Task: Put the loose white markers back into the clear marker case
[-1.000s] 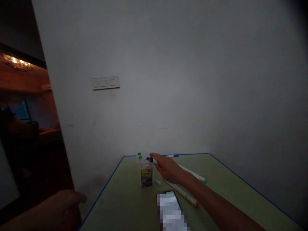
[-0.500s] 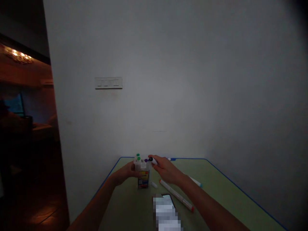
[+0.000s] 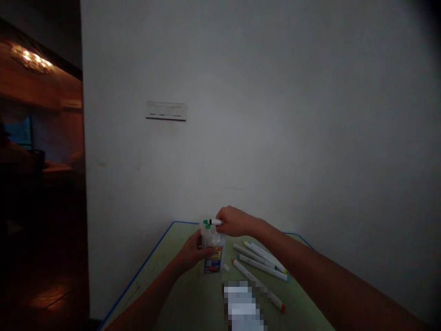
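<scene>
- Left hand [image 3: 195, 251]: fingers clamped on the upright marker box [image 3: 212, 264], standing on the green bench [image 3: 179, 294].
- Right hand [image 3: 236, 221]: fingers pinching a marker [image 3: 215, 222] above the box.
- Loose markers [image 3: 263, 263]: beside the box.

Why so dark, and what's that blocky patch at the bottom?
Head view: underexposed, corners darkest, one lamp glowing upper left. The patch is pixelation on the table. Also head view: Left hand on the marker box and right hand gripping a marker look soft.
</scene>
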Demonstrator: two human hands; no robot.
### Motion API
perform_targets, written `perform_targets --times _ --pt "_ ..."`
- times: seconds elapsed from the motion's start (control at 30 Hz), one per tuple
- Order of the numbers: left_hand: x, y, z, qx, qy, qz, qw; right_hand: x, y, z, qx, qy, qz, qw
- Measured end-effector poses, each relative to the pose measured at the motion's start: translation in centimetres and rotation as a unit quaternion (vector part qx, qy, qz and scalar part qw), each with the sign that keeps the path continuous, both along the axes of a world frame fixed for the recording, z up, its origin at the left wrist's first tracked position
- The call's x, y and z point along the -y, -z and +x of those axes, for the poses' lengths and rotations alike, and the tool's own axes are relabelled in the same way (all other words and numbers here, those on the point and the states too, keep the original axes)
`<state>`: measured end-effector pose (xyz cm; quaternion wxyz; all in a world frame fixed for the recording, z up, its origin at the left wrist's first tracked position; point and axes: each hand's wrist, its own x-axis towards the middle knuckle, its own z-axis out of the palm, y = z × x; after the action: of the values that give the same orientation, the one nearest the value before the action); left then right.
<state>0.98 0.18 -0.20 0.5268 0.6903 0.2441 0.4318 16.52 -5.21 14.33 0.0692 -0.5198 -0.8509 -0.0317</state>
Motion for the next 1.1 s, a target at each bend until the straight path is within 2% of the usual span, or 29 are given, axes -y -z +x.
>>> perform_targets --times 0.2,0.4,0.63,0.83,1.1 --pt "0.1 -0.1 0.2 0.024 0.024 -0.006 0.999 -1.0 0.7 -1.5 0.028 -0.003 0.02 0.999" --pt "0.5 -0.2 0.2 0.027 0.001 -0.014 1.0 -1.0 1.0 -1.9 0.004 -0.008 0.033 0.999" --pt "0.5 0.2 0.2 0.029 -0.013 -0.021 0.999 -1.0 1.3 -2.4 -0.084 -0.057 -0.038 0.994" --pt "0.5 0.5 0.1 0.031 -0.014 -0.024 0.999 -0.8 1.0 -3.1 -0.033 -0.019 -0.03 0.999" --pt "0.4 0.6 0.1 0.022 -0.021 -0.022 0.999 -1.8 1.1 -3.5 0.02 0.047 -0.017 0.999"
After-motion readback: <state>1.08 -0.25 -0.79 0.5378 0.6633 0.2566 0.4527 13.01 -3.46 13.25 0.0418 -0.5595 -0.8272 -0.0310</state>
